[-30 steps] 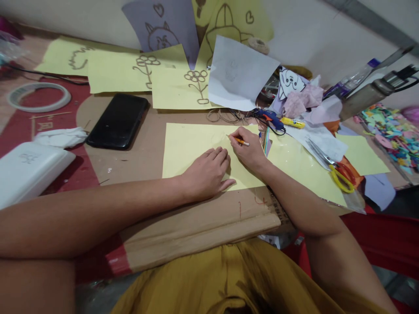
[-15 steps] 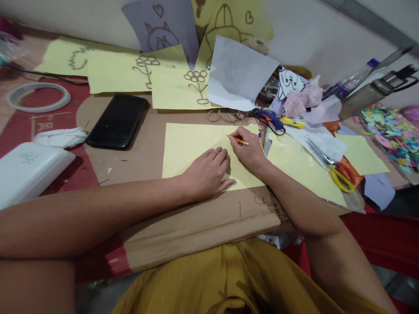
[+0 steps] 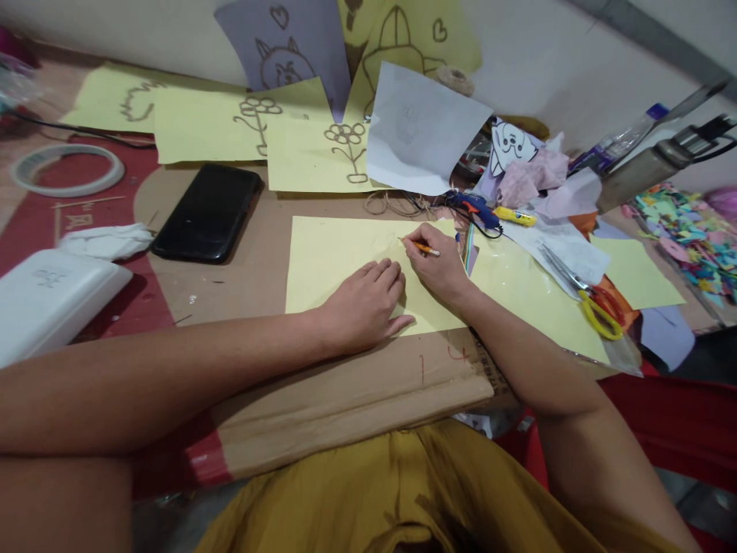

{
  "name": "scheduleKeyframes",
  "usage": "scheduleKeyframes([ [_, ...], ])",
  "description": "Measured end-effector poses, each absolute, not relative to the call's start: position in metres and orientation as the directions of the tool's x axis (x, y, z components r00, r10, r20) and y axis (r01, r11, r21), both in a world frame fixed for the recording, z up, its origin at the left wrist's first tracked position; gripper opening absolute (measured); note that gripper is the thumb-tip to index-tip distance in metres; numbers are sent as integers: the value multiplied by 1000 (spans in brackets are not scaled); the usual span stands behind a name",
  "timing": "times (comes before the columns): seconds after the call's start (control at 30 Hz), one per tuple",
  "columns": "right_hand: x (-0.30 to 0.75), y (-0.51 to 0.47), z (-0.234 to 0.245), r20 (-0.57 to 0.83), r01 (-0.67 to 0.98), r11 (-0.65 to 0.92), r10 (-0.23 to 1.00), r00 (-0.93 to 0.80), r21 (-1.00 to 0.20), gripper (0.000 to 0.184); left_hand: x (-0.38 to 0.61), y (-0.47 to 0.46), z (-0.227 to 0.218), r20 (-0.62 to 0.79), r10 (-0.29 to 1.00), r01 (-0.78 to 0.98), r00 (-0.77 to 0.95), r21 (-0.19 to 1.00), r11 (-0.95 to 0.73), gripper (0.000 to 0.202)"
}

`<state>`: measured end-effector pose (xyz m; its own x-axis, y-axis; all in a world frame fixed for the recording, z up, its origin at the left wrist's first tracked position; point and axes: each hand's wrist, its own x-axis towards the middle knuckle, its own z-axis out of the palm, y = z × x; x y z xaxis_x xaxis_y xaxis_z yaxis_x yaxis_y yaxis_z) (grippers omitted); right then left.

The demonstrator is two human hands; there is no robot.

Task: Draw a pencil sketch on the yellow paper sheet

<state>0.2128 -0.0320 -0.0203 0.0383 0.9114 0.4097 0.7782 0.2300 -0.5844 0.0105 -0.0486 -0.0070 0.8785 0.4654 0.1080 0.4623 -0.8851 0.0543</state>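
A yellow sheet of paper (image 3: 328, 261) lies on the brown cardboard in front of me, with faint pencil lines near its upper middle. My left hand (image 3: 368, 303) rests flat on the sheet, fingers stretched out and thumb apart, holding nothing. To its upper right, my right hand (image 3: 434, 257) is closed round a pencil (image 3: 424, 248), whose tip points left at the paper near those lines. Behind the sheet, another yellow sheet (image 3: 299, 157) carries a brown flower outline. A pale sheet (image 3: 423, 130) with a faint sketch leans beside it.
On the left are a black phone (image 3: 208, 213), a tape roll (image 3: 67, 170) and a white box-like device (image 3: 54, 299). To the right lie scissors (image 3: 599, 311), a blue glue gun (image 3: 475, 211), a metal bottle (image 3: 645, 169) and colourful paper scraps (image 3: 688, 238).
Both hands stay almost in place. The pencil in my right hand has shifted only very slightly.
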Motion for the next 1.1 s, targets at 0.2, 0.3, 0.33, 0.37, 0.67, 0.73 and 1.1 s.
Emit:
scheduleKeyframes([
  [0.2,212,-33,-20,400,775,232,916,30,-588,13,10,-48,-8,118,463,460,878,52,-886,75],
  [0.3,213,-32,-21,405,774,240,914,23,-586,13,11,-48,-8,104,463,460,880,59,-886,75],
  [0.33,213,-32,-21,406,773,242,914,21,-586,12,11,-48,-7,103,464,460,880,63,-886,75],
  [0.37,213,-32,-21,406,773,243,914,21,-586,12,11,-48,-7,105,465,460,879,67,-885,75],
  [0.67,213,-32,-20,401,780,232,916,26,-581,14,11,-48,-9,122,462,459,879,53,-887,74],
  [0.73,213,-32,-20,404,779,236,915,23,-580,13,11,-48,-8,116,466,463,877,52,-885,75],
  [1.1,213,-32,-20,406,773,244,914,19,-585,12,11,-49,-8,113,463,458,879,65,-886,74],
])
